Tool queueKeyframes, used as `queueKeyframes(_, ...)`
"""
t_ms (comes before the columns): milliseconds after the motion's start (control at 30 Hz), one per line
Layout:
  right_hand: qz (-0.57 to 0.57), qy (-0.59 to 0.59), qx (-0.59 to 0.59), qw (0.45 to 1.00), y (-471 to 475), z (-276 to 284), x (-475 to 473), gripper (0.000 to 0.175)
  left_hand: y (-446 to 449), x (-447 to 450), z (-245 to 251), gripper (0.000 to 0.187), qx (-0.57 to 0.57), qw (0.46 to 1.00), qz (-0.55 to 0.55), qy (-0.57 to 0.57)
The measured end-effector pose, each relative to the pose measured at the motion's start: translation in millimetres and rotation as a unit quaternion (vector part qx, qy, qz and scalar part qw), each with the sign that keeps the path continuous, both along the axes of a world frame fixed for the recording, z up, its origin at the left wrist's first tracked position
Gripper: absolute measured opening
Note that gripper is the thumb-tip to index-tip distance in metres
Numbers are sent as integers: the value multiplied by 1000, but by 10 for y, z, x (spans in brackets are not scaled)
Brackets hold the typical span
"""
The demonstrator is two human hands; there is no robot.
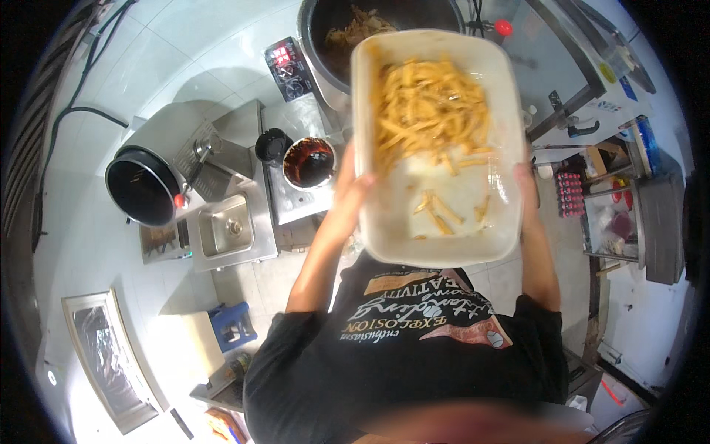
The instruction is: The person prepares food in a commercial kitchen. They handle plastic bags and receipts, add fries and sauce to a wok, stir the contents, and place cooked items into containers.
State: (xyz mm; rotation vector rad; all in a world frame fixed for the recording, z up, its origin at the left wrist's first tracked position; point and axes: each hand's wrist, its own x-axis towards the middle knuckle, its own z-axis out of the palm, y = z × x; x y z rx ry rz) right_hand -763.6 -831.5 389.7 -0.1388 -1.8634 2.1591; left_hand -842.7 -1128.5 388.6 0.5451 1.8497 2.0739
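A white rectangular plastic tub [444, 250] is held up in front of my chest. Yellow-brown food strips [430, 108] fill its far part, and several loose strips lie near its closer end. My left hand [355, 194] grips the long wall on the picture's left, with the thumb at the rim. On the opposite wall is my right hand [526, 186], its fingers partly hidden by the tub. Beyond the tub's far end, partly covered by it, is a large dark cooking pot [327, 55] with brown food [360, 25] in it.
A metal counter [294, 205] at the left bears a pot of dark red-brown sauce [309, 162] and a small black container [273, 145]. Farther left are a steel sink [226, 225] and a tilted cooker with a black pot [141, 188]. A shelf rack [610, 188] stands at the right.
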Motion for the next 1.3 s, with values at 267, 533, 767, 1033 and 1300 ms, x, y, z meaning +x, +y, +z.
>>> queueKeyframes(267, 354, -138, -93, 921, -1038, -896, 39, 62, -1276, 2092, -829, 75, 82, 890, 381, -238)
queueKeyframes(533, 626, -238, -10, 743, -2566, -1285, 1044, 37, -1886, 3407, -1193, 75, 141, 708, 691, -37)
queueKeyframes(767, 693, -332, 16, 639, -4303, -1685, 1984, 40, -2647, 4752, -1794, 79, 24, 592, 804, -50)
queueKeyframes(1033, 731, -387, -22, 562, -6155, -1700, 3453, 26, -3895, 6404, -1886, 92, -152, 458, 872, -83)
queueKeyframes(1300, 820, -270, 186, 469, -8794, -1302, 3787, 30, -4829, 7242, -1568, 69, 13, 432, 896, -105)
